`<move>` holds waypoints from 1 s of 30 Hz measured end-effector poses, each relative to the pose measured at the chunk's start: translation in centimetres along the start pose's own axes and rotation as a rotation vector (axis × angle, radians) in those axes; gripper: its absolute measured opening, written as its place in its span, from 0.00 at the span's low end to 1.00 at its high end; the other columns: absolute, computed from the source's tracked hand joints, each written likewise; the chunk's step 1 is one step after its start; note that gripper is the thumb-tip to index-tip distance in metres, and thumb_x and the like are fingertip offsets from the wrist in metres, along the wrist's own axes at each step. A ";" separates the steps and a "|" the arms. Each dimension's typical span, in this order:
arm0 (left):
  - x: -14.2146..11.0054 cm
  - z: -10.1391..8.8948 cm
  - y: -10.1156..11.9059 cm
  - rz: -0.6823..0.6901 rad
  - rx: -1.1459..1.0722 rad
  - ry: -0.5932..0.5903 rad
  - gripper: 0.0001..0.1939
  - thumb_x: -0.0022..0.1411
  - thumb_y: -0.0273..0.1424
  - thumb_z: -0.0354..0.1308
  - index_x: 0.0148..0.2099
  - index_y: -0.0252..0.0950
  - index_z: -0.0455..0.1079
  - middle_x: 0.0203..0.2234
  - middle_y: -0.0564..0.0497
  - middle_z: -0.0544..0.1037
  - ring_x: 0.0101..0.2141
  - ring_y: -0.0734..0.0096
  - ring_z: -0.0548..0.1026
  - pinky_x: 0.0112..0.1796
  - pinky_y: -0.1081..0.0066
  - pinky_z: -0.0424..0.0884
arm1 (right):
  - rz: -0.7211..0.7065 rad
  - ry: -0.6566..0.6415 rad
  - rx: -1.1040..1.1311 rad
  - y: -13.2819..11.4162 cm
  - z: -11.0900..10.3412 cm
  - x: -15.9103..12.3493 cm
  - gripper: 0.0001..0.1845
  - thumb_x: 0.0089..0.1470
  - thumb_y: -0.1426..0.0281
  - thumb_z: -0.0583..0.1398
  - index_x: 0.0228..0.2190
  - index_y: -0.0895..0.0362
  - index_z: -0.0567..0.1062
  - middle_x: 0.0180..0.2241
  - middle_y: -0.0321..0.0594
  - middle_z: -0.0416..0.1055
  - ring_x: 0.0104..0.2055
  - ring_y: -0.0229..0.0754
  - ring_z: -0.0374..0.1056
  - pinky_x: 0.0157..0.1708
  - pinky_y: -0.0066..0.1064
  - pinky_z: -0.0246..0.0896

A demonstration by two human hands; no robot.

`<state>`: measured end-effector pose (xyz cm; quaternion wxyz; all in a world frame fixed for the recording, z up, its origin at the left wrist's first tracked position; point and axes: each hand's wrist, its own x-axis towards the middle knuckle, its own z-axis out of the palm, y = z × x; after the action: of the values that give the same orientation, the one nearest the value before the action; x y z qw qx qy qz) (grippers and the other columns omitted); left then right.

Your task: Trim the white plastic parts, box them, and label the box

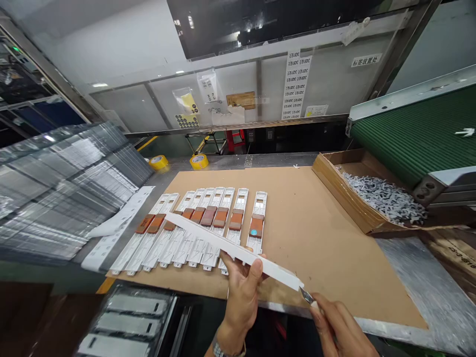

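Note:
My left hand (241, 292) is closed around a long white plastic strip (208, 237) and holds it slanted above the brown cardboard sheet (320, 233). My right hand (336, 325) grips a small metal blade (307, 296), whose tip touches the strip's right end. Under the strip, several white plastic strips with brown pads (193, 225) lie side by side on the cardboard. One pad at the right of the row carries a blue dot (254, 232).
A cardboard box of grey plastic scraps (383, 198) stands at the right, beside a green conveyor belt (416, 134). Stacked clear trays (59, 188) fill the left. Two yellow tape rolls (199, 161) lie at the back. Dark trays (130, 322) sit below the table edge.

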<state>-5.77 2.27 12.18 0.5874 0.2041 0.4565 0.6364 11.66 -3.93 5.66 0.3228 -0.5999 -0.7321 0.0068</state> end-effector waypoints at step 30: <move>0.6 -0.1 -2.2 -0.234 -0.456 -0.137 0.41 0.34 0.57 0.65 0.49 0.43 0.65 0.44 0.46 0.72 0.41 0.58 0.72 0.41 0.62 0.70 | 0.223 0.060 0.812 -3.0 -1.3 4.3 0.11 0.53 0.61 0.60 0.36 0.52 0.76 0.30 0.38 0.71 0.31 0.40 0.68 0.31 0.25 0.66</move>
<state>-4.78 2.57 10.18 0.7173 0.0548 0.2812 0.6351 9.40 -1.43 9.91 0.5514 -0.4995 -0.5908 0.3120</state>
